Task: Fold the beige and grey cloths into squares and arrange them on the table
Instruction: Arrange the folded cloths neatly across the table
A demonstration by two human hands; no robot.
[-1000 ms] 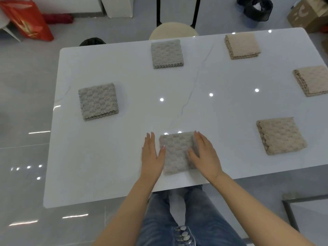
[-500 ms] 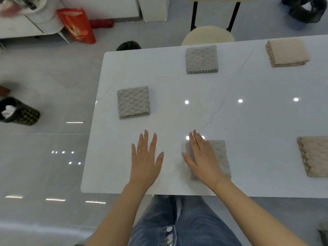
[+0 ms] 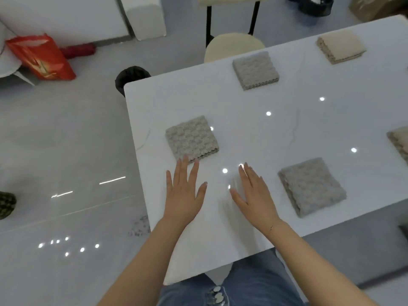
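Hands are flat, apart and holding nothing, left hand [image 3: 184, 195] and right hand [image 3: 254, 195] over bare table [image 3: 287, 129], since the near grey cloth [image 3: 311, 186] looks folded and placed already.

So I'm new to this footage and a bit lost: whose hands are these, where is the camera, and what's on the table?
There is no machine: a person wears a camera on the head, looking down at their own bare hands. The left hand and right hand are open above the white table, holding nothing. Three folded grey cloths lie there: near cloth, middle cloth, far cloth. A folded beige cloth lies at the far end; another beige cloth shows at the frame's right edge.
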